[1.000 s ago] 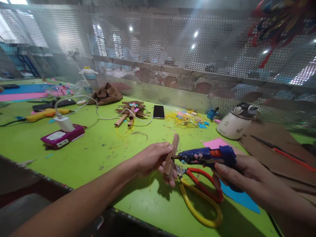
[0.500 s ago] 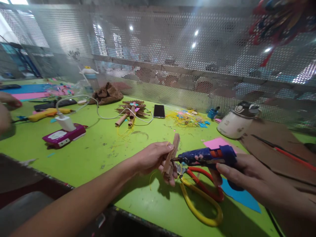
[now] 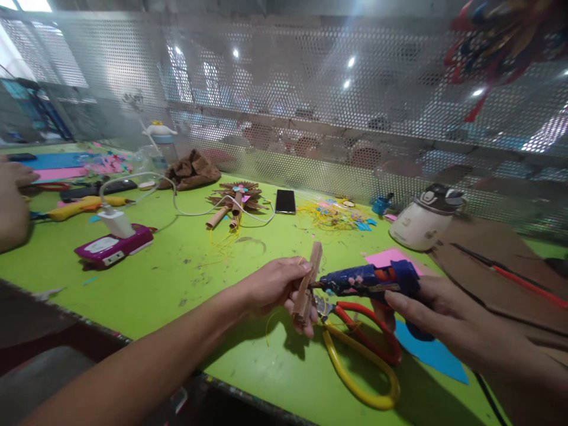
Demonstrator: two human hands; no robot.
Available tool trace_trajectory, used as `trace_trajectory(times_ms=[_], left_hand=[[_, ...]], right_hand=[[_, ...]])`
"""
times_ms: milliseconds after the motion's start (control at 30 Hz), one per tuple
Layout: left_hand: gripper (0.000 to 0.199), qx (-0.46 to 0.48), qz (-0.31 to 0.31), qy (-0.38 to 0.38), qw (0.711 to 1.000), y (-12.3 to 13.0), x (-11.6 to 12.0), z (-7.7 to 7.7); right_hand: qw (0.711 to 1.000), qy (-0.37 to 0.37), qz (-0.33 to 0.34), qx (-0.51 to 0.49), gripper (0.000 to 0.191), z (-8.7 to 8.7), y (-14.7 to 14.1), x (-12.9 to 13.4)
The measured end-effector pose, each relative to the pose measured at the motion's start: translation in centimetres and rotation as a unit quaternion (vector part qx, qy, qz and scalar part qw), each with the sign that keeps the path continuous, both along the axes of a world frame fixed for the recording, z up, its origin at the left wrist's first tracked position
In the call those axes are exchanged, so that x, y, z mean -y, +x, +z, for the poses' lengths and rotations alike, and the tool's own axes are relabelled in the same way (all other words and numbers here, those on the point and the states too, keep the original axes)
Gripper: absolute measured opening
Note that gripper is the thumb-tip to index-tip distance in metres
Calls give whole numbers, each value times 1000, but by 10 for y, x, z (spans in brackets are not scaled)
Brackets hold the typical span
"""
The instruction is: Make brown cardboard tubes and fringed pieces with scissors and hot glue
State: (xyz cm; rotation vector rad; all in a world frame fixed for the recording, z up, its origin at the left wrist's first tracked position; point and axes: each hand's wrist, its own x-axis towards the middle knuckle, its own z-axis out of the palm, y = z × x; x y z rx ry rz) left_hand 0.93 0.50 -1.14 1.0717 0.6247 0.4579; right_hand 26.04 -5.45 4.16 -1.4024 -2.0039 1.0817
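Between the thumb and fingers of my left hand (image 3: 277, 284) is a brown cardboard piece (image 3: 309, 281), made of narrow strips and held tilted above the table. My right hand (image 3: 428, 310) grips a dark blue hot glue gun (image 3: 364, 279), whose nozzle points left and meets the cardboard, or nearly so; glue cannot be made out. Under both hands lie scissors (image 3: 366, 367) with one red and one yellow handle, their blades partly hidden by my left fingers. A thin yellow thread (image 3: 267, 331) hangs near my left fingers.
On the green table (image 3: 146, 296) stand a purple power strip (image 3: 113, 245) with a white charger and cable, a phone (image 3: 285, 202), a cardboard figure (image 3: 239, 198), tangled yellow thread (image 3: 332, 214) and a white bottle (image 3: 423, 219). Another person's arm (image 3: 13, 204) rests at the far left beside a yellow glue gun (image 3: 84, 207).
The glue gun has shifted very slightly left and up along the cardboard. The other person's hand at the left has moved up. My left hand stays almost in place.
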Motion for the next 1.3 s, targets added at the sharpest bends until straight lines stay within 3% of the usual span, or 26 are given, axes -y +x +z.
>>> trace_trajectory(times_ms=[267, 633, 967, 1200, 1300], left_hand=[[26, -13, 1, 10, 1000, 1, 2, 5], [25, -7, -17, 8, 1000, 1, 3, 5], [27, 12, -35, -5, 999, -1, 0, 1], [23, 11, -11, -8, 1000, 0, 1, 2], [23, 10, 5, -12, 1000, 1, 2, 3]], right_hand=[[999, 18, -29, -31, 41, 3, -6, 2], [1000, 30, 4, -4, 44, 5, -1, 2], [999, -6, 28, -15, 42, 6, 0, 4], [1000, 13, -20, 13, 38, 7, -3, 9], [1000, 0, 13, 18, 38, 9, -4, 10]])
